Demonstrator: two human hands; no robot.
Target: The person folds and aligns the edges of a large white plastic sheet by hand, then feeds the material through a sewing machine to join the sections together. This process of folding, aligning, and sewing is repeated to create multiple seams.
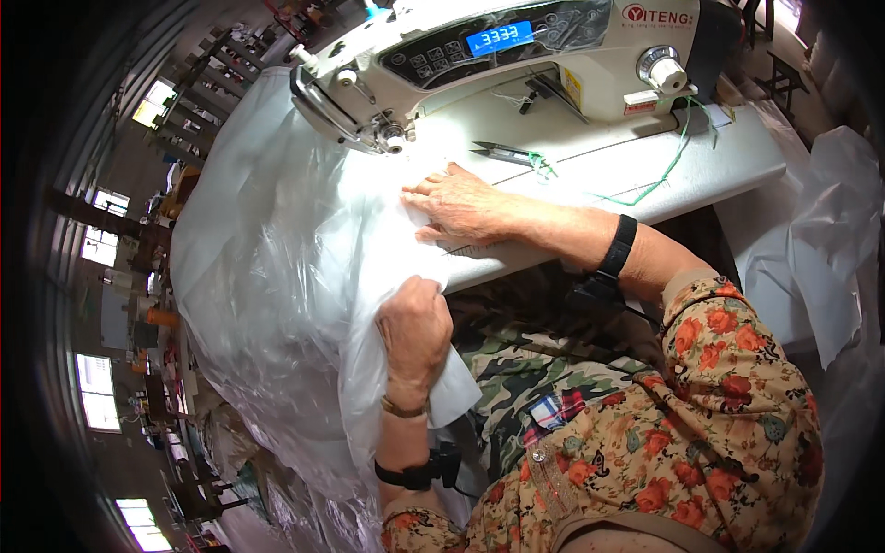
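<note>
A white sewing machine stands at the far side, its lamp glaring over the needle area. Under its head lies a large translucent white plastic sheet that spills off to the left. My left hand is closed in a fist on the sheet's near edge, gathering folds. Farther in, my right hand rests flat on the sheet's edge and the machine bed, fingers stretched toward the needle area. Glare hides the needle and the fabric right beneath it.
Thread snips lie on the white machine table beside green thread. More white plastic sheeting hangs at the right. My lap in camouflage cloth is close below the table edge.
</note>
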